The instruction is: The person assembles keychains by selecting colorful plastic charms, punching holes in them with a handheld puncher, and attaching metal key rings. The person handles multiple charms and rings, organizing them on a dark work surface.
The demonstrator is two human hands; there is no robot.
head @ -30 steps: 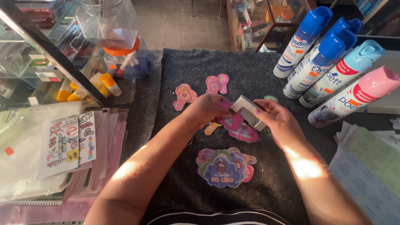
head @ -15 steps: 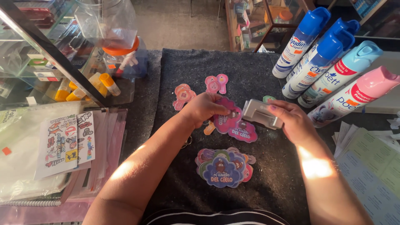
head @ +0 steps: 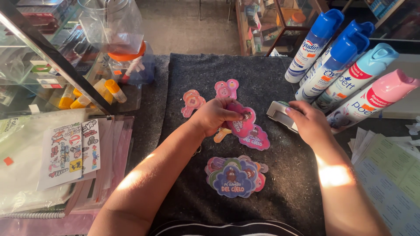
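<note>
Looking down, my left hand (head: pixel 214 116) is pinching a glossy pink die-cut card (head: pixel 242 122), fingers curled shut on it, over a second pink cutout (head: pixel 256 140) lying flat on the fuzzy dark felt mat (head: pixel 288 183). My right hand (head: pixel 308 122) is closing loosely over a small white stapler (head: pixel 280 114). Just beyond it five smooth plastic spray cans (head: pixel 350 74) are leaning. Near my wrists a stack of round cards (head: pixel 236 177) is lying; two small pink cutouts (head: pixel 209 95) sit beyond my left.

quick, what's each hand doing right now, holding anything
Left hand: closed on a pink cutout, thumb pressing it.
Right hand: closed over a white stapler resting on the dark mat.
</note>
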